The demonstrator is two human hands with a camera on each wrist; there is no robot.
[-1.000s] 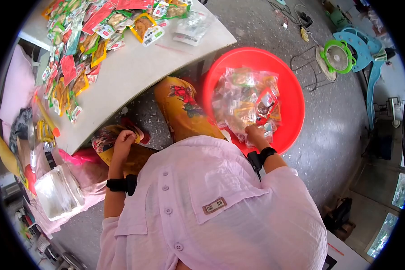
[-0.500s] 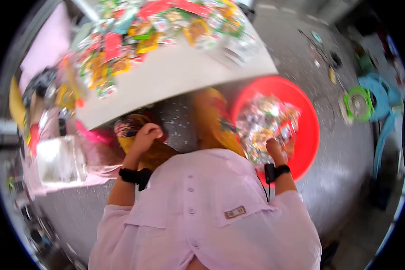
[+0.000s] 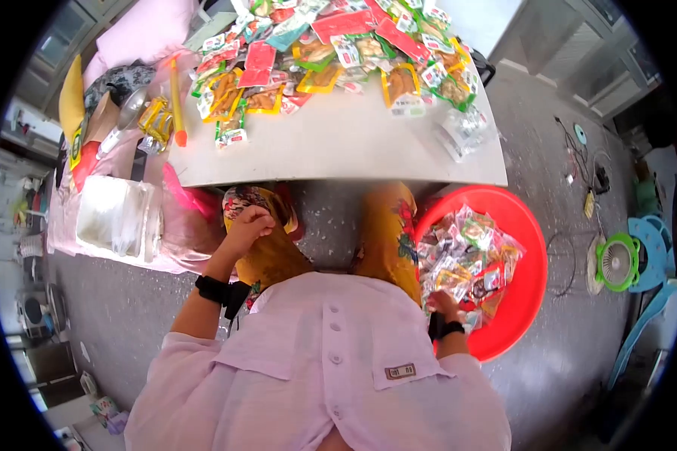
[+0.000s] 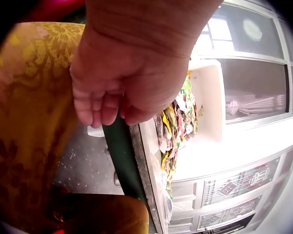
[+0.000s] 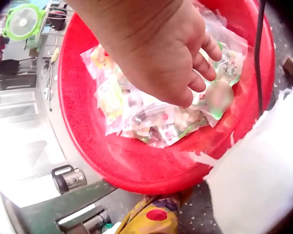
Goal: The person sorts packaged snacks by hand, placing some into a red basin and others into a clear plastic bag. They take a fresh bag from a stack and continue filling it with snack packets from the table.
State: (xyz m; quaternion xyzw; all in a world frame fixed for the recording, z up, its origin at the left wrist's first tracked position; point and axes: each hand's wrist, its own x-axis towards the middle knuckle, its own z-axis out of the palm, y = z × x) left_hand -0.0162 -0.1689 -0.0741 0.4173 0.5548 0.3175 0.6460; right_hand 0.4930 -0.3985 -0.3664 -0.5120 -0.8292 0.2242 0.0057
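Note:
In the head view, my left hand (image 3: 251,227) hangs over the left thigh in flowered yellow trousers (image 3: 274,252). The left wrist view shows its fingers (image 4: 95,109) loosely bent, with nothing held. My right hand (image 3: 444,304) reaches into a red plastic tub (image 3: 530,289) beside the right leg. Clear plastic bags of small snack packets (image 3: 459,259) fill much of the tub. In the right wrist view, the right hand's fingers (image 5: 202,66) are spread and slightly bent, right over a clear bag with green markings (image 5: 229,66).
A white table (image 3: 316,154) stands in front, heaped with colourful snack packets (image 3: 263,64); clear empty-looking bags (image 3: 459,131) lie at its right corner. On the left, a stack of clear plastic bags (image 3: 116,214) rests on pink cloth. A green fan (image 3: 617,261) stands right.
The head view has turned, so table and tub sit lower and more to the right. My right hand stays at the tub's near side among the bags; my left hand remains over the thigh.

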